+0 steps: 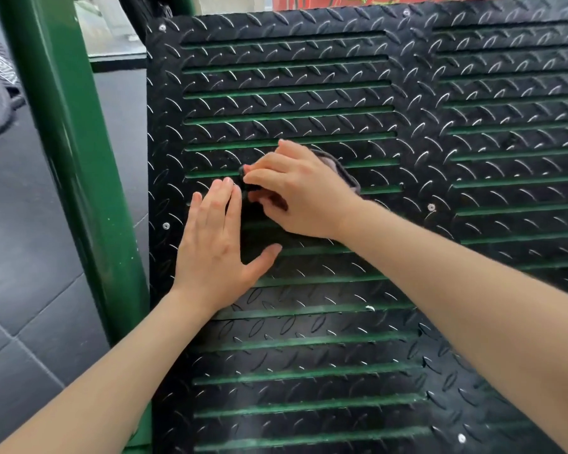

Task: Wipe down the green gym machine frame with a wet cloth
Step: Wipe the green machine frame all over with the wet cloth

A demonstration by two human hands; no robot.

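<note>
Two hands meet near the middle of a black tread-pattern footplate (309, 322). The right hand (295, 194) has its fingers (259, 172) curled and clamped on a small dark cloth (345, 173), which is bunched under the palm and pressed against the plate; only a rounded edge of it shows past the back of the hand, and a dark bit shows at the fingertips. The left hand (217, 250) lies flat on the plate just beside it, fingers straight and close together, thumb spread out to the right, its fingertips touching the cloth's near end. Both bare forearms reach in from the bottom of the view.

The plate is cut with long horizontal slots, and green metal shows through them. Small screws (166, 226) sit along its edges. To the left, close beside the plate, a green frame post (69, 158) slants upward. Beyond the post lies dark tiled floor (23, 273).
</note>
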